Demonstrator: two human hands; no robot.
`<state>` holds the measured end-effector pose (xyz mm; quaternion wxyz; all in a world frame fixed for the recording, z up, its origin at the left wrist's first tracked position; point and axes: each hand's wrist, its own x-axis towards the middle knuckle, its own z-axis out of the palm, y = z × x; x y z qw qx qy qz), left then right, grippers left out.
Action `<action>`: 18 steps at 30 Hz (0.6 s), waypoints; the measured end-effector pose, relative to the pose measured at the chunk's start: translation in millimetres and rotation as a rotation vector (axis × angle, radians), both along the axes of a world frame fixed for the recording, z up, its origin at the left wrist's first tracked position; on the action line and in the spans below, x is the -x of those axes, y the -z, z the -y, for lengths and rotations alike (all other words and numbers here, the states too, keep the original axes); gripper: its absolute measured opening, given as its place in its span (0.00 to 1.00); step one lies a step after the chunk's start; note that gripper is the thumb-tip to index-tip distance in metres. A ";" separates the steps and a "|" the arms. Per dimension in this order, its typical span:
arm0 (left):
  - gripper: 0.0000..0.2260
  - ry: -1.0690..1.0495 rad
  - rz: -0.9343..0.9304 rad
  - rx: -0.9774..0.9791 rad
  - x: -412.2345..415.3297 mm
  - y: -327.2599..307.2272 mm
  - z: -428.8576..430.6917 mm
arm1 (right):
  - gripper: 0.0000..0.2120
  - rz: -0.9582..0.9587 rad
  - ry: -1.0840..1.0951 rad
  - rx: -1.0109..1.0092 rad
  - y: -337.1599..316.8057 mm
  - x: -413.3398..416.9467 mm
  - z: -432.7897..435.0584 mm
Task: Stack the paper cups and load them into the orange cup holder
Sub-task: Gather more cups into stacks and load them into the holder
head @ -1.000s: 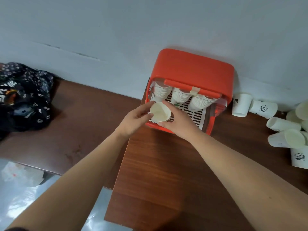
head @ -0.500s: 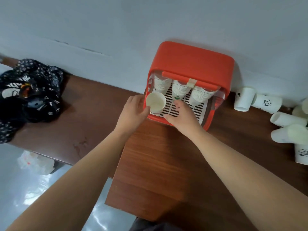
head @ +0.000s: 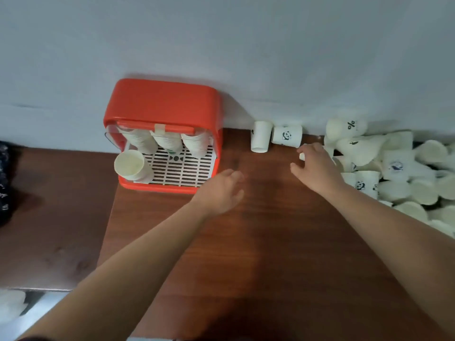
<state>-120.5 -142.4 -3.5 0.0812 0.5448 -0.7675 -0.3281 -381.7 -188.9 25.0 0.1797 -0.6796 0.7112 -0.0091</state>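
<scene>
The orange cup holder [head: 162, 104] stands against the wall, with three stacks of white cups in its back row. A fourth stack [head: 131, 166] leans at its front left corner, mouth towards me. My left hand [head: 221, 190] hovers over the table just right of the holder, fingers relaxed and empty. My right hand [head: 317, 166] reaches to the edge of a pile of loose paper cups [head: 394, 166], fingers spread, and I cannot see it holding anything. Two separate cups stand near the wall, a plain one [head: 260, 140] and a panda-printed one [head: 286, 136].
The brown wooden table [head: 246, 254] runs along a pale wall. A dark patterned cloth [head: 5, 178] lies at the far left. The table's front left edge drops to a light floor [head: 22, 313].
Both hands have left the cup stack at the holder's front left and moved right. The view has swung right, bringing the cup pile into sight.
</scene>
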 end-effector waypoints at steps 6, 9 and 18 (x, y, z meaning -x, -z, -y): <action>0.13 -0.319 0.035 -0.046 63.8 14.4 93.9 | 0.26 -0.026 -0.040 0.111 23.8 32.2 50.0; 0.19 -0.355 0.118 -0.047 76.7 33.3 127.8 | 0.28 -0.093 -0.137 0.084 40.7 32.1 73.6; 0.34 -0.499 0.062 -0.183 102.6 86.5 163.9 | 0.21 -0.183 -0.223 0.082 87.7 32.6 110.4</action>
